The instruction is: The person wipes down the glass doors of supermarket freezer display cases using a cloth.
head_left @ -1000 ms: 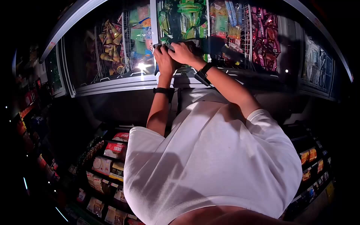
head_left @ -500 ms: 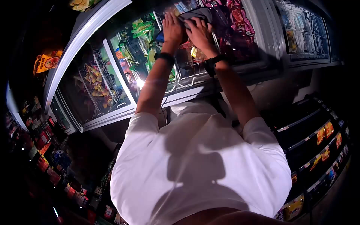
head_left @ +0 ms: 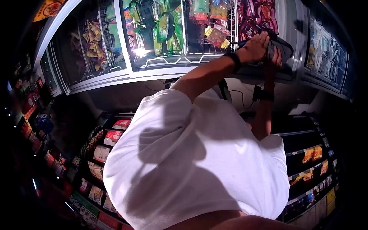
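My left hand (head_left: 253, 48) lies flat on a dark grey cloth (head_left: 285, 49), its fingers stretched toward the right. Just beside it, my right hand (head_left: 273, 60) presses on the same cloth with its fingers extended, close to the left fingertips. The cloth rests bunched on the glass top of a chest freezer (head_left: 153, 68), near its right end. Parts of the cloth are hidden under the hands. Dark red and pink packets (head_left: 264, 17) show through the glass behind the hands. A black band is on each wrist.
Green packets (head_left: 165, 30) and small cone-shaped packs (head_left: 92, 32) sit in wire baskets inside the freezer. A second glass-topped freezer (head_left: 326, 50) stands at the right. Shelves with packets (head_left: 312, 154) are at the lower right, and more shelved packs (head_left: 101, 153) at the lower left.
Both hands and the cloth have moved right across the glass, from the middle toward the freezer's right end. The view has shifted, and my left arm now reaches across my body.
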The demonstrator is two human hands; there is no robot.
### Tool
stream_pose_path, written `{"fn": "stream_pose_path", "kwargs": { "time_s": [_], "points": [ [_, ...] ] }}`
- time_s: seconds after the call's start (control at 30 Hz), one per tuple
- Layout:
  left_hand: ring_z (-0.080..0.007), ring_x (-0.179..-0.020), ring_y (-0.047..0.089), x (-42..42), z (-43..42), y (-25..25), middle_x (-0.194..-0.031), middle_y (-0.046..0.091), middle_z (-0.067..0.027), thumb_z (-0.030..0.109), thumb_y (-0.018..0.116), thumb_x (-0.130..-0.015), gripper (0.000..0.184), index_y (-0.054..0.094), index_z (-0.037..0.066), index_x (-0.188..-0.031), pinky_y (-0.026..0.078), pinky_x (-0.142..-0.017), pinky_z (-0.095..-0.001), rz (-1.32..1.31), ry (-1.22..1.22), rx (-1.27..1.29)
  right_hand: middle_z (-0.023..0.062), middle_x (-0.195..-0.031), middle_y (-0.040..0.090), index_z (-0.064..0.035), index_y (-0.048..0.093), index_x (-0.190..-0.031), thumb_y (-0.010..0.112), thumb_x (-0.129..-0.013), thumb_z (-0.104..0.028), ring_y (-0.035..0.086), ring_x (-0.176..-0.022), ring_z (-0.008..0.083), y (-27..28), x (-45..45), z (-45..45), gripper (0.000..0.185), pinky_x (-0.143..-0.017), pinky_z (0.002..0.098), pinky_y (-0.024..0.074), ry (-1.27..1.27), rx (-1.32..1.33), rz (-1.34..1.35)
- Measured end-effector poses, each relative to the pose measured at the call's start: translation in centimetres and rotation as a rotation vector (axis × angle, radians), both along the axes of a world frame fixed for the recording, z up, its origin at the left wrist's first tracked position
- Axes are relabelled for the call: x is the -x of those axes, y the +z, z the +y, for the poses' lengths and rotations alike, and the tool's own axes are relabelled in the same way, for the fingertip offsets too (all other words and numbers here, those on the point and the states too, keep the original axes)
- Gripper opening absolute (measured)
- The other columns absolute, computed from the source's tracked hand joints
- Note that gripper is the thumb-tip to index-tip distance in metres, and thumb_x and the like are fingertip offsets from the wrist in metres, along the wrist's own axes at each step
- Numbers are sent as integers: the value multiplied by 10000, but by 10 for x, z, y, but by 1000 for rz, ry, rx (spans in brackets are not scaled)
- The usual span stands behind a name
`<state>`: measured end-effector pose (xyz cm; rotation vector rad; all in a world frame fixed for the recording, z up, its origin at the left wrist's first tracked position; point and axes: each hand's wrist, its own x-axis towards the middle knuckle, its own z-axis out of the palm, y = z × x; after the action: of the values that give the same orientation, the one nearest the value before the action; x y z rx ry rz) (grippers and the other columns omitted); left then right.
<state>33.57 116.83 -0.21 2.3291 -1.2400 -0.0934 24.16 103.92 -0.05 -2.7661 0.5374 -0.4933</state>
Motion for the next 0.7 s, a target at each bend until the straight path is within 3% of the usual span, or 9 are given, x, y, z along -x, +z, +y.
{"fn": "stream_pose_path", "kwargs": {
  "time_s": [0.13, 0.17, 0.23, 0.3, 0.47, 0.57, 0.7],
  "points": [
    [-426, -1326, 402, 32, 55, -24, -1423, 350, -353, 220, 385, -914, 592, 327, -153, -1369, 333, -1085, -513, -193, -39, 28, 128, -1455, 374, -167, 433, -1403, 555, -886, -401, 367, -1337, 313, -4, 25, 24, 580, -1074, 494, 267, 100, -111, 181],
    [-420, -1311, 426, 37, 80, -1, -1420, 359, -348, 194, 393, -907, 577, 334, -145, -1370, 351, -1075, -501, -78, -31, 89, 131, -1470, 353, -169, 417, -1414, 566, -882, -391, 350, -1349, 319, -7, 30, 34, 595, -1081, 511, 252, 107, -102, 216],
    [-411, -1348, 377, 45, 118, 9, -1451, 328, -329, 241, 427, -910, 621, 311, -129, -1395, 311, -1103, -488, -91, -18, -8, 167, -1504, 283, -162, 311, -1464, 571, -869, -376, 253, -1401, 355, 8, 32, 72, 684, -1083, 597, 202, 121, -219, 328],
    [-383, -1433, 207, 49, 154, 34, -1518, 225, -286, 437, 457, -926, 786, 220, -95, -1453, 181, -1159, -466, 98, -49, -233, 214, -1498, 266, -118, 297, -1461, 569, -865, -349, 225, -1407, 383, 14, 26, 116, 695, -1066, 634, 205, 81, -146, 376],
    [-381, -1422, 228, 72, 241, 26, -1510, 235, -287, 460, 475, -913, 772, 280, -81, -1428, 197, -1150, -473, 62, 84, -218, 271, -1476, 262, -36, 302, -1437, 513, -896, -289, 211, -1390, 462, 21, 1, 221, 633, -1013, 708, 237, 164, -13, 471],
    [-370, -1434, 209, 78, 302, 49, -1527, 219, -269, 475, 462, -920, 777, 259, -45, -1461, 160, -1155, -493, 111, 101, -431, 292, -1472, 242, 16, 295, -1429, 479, -944, -309, 198, -1379, 499, 29, -9, 291, 612, -989, 737, 248, 261, 31, 504],
    [-366, -1432, 217, 88, 394, 55, -1512, 255, -268, 471, 456, -930, 756, 278, -46, -1452, 134, -1151, -530, 123, 196, -450, 314, -1481, 207, 17, 264, -1444, 515, -922, -295, 150, -1397, 498, 36, -13, 379, 658, -991, 758, 211, 398, 5, 533]
  ]
}}
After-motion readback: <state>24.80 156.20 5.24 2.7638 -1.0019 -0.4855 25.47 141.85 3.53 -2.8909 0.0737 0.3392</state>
